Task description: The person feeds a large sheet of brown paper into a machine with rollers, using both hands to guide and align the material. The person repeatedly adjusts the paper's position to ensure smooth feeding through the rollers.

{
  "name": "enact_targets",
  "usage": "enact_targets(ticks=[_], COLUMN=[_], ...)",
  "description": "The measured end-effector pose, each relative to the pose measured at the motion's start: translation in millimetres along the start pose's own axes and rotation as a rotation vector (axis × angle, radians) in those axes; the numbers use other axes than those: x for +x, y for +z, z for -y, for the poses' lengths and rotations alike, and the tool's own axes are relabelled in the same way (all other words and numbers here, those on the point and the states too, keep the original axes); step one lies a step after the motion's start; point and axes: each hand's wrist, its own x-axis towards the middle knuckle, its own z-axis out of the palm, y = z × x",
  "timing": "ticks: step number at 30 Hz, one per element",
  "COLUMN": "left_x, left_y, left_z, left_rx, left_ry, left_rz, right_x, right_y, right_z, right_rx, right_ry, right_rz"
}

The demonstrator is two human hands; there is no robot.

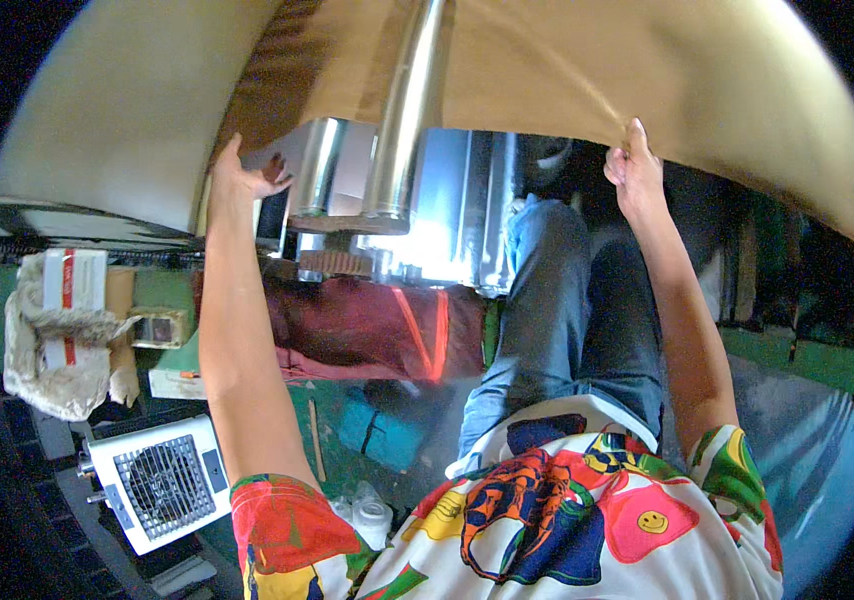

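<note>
A large tan cardboard sheet (587,70) spans the top of the head view, curved by the lens. My left hand (243,180) grips its lower edge at the left, next to shiny metal rollers (402,130) that the sheet runs over. My right hand (631,165) pinches the sheet's lower edge at the right, fingers closed on it. Both arms reach up and forward from my colourful printed shirt (547,510). My jeans-clad leg (547,320) extends toward the machine.
A dark red cloth with an orange stripe (367,325) lies below the rollers. A white fan heater (157,485) stands lower left. Boxes wrapped in pale cloth (62,330) sit at far left. The floor (827,370) is green at right.
</note>
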Motion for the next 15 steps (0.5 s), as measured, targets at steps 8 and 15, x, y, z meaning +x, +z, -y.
enact_targets(ticks=[8,15], left_x=[90,100], left_y=[-3,-7], left_z=[-16,-26], left_rx=[0.035,0.131], left_ry=[0.201,0.24], left_rz=[0.161,0.056], right_x=[-5,6], right_y=[11,10], right_z=[-17,-39], right_rx=[0.013,0.051], right_ry=[0.022,-0.049], right_rz=[0.112,0.215])
